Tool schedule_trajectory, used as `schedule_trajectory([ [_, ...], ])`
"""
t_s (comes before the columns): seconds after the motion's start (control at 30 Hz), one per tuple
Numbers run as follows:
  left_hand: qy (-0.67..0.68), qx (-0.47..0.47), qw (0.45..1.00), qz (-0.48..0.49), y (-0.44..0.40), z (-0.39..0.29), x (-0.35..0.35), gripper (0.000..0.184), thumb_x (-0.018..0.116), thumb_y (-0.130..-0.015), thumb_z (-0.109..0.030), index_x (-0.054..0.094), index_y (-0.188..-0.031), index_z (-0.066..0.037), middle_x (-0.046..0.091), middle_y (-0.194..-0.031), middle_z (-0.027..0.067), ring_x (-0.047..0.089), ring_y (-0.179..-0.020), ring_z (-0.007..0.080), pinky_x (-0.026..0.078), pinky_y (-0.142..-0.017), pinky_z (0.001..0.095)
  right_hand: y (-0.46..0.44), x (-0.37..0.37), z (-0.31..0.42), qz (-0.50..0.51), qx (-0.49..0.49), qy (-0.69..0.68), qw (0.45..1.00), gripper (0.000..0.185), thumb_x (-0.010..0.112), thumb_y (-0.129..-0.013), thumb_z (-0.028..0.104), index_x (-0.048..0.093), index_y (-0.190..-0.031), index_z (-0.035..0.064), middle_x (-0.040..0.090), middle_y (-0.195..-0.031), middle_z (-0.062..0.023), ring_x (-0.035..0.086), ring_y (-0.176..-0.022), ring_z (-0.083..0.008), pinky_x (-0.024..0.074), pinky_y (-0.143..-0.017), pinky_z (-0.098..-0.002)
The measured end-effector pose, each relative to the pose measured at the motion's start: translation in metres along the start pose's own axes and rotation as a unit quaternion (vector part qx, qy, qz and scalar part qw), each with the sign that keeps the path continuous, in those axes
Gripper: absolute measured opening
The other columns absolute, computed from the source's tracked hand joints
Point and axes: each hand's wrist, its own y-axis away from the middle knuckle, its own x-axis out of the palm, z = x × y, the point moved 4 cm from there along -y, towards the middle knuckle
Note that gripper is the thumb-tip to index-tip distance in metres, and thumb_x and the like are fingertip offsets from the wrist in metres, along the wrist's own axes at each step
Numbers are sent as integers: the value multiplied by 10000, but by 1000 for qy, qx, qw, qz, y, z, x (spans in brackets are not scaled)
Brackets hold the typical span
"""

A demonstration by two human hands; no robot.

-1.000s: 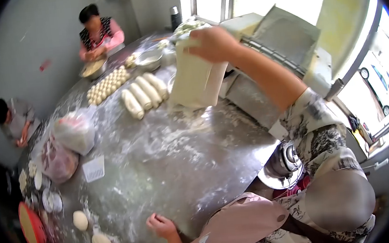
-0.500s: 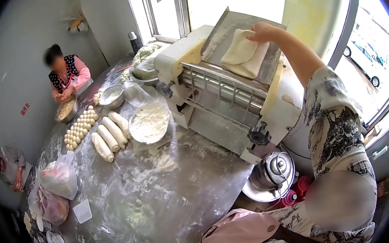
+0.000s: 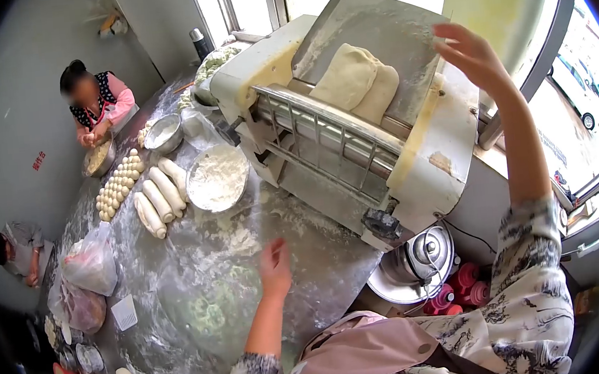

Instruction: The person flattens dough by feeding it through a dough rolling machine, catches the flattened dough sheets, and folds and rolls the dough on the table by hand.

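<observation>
A folded sheet of dough lies on the sloping metal feed tray of a dough sheeter, its lower edge down at the roller. Beside the tray's right edge, my right hand is raised with fingers apart, holding nothing and clear of the dough. My left hand hovers over the floured table in front of the machine, its fingers loosely stretched out and nothing seen in them. Nearest to it is a bowl of flour.
Long dough rolls and rows of small dough balls lie on the metal table. Plastic bags and a white scraper are at left. A steel pot stands below the machine. Two other people work at the far side.
My right hand has let go of the dough and moved right, off the tray. The dough has slid down toward the roller. My left hand has come up from the table's near edge.
</observation>
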Motion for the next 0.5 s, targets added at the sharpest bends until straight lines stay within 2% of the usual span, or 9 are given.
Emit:
schedule_trajectory([
  [0.07,68,-60,995,48,-20,-12,39,358,593,-927,-228,547,-1222,-31,608,-1119,80,587,-963,147,475,-802,285,47,-21,-43,-126,20,-57,990,358,620,-930,209,578,-1229,15,636,-1126,-73,599,-1031,-145,479,-874,-265],
  [0.13,162,-137,974,83,-37,-20,73,389,552,-949,-277,519,-1263,-50,594,-1177,73,586,-1024,175,465,-843,307,115,-30,-69,-301,104,-28,948,303,631,-925,259,644,-1091,6,649,-891,-36,580,-805,-93,470,-753,-223],
  [0.2,274,-144,939,152,-59,-13,104,422,499,-971,-305,467,-1315,-63,577,-1221,73,573,-1088,220,453,-907,341,191,-11,-125,-407,189,-143,882,258,616,-931,273,632,-938,15,521,-716,12,440,-620,-57,366,-569,-209],
  [0.23,339,-121,911,198,-70,-9,118,435,483,-975,-306,441,-1338,-70,566,-1244,78,560,-1111,239,448,-930,355,230,6,-137,-409,281,-194,846,247,606,-933,268,618,-920,21,492,-690,25,409,-584,-53,337,-527,-205],
  [0.3,303,-64,919,244,-90,-22,145,453,435,-985,-315,396,-1372,-85,523,-1308,92,523,-1172,270,416,-993,401,310,51,-179,-341,316,-178,867,201,581,-937,236,593,-891,41,477,-626,18,406,-528,-54,344,-486,-207],
  [0.33,219,95,938,251,-111,-8,160,460,431,-983,-333,402,-1374,-93,515,-1324,89,504,-1198,274,397,-1013,414,343,81,-177,-315,355,-167,864,181,566,-937,218,588,-882,47,471,-595,12,412,-489,-60,345,-449,-211],
  [0.4,291,103,914,262,-132,-5,179,458,417,-989,-344,422,-1362,-80,520,-1321,88,506,-1194,257,411,-981,407,403,136,-182,-214,441,-253,834,78,581,-914,118,599,-884,48,512,-608,1,450,-474,-75,373,-428,-214],
  [0.47,581,-191,750,251,-121,-57,194,445,397,-1005,-330,452,-1336,-38,547,-1284,92,547,-1135,215,477,-879,368,440,180,-169,-159,528,-330,766,33,603,-897,80,604,-895,47,569,-691,-8,512,-531,-81,410,-457,-208],
  [0.5,609,-167,724,277,-129,-57,200,455,395,-997,-352,449,-1347,-68,539,-1302,89,524,-1171,239,441,-940,399,442,193,-153,-131,559,-323,752,56,610,-899,95,607,-908,40,586,-723,-15,525,-548,-85,418,-473,-211],
])
